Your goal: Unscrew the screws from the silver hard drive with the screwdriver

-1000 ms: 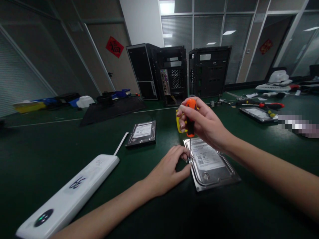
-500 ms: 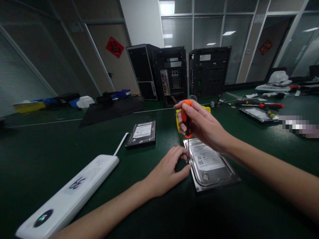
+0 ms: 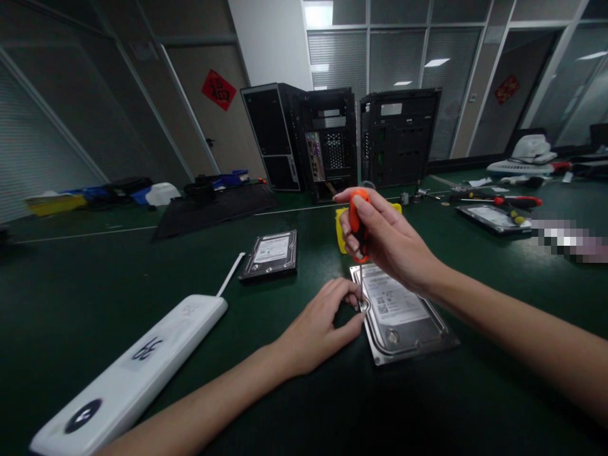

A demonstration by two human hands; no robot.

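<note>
My right hand [image 3: 387, 237] is closed around the orange and black handle of a screwdriver [image 3: 360, 221]. The screwdriver stands nearly upright, its thin shaft pointing down to the left edge of a silver hard drive [image 3: 403, 335] with a white label. Beside the tip, my left hand [image 3: 323, 326] grips that same edge with curled fingers and thumb. The exact spot where the tip meets the drive is small and partly covered by the left fingertips. Behind my right hand, a yellow object [image 3: 341, 231] is partly hidden.
A second hard drive [image 3: 272, 253] lies left of centre, near a long white device [image 3: 137, 367] marked 39. Black computer cases [image 3: 399, 139] stand at the back. At right are another hard drive [image 3: 491, 218] and red-handled tools [image 3: 520, 202] on the green table [image 3: 228, 405].
My right hand and the screwdriver handle have shifted very slightly to the right, so the shaft leans a little differently. The left hand and the hard drive have stayed put.
</note>
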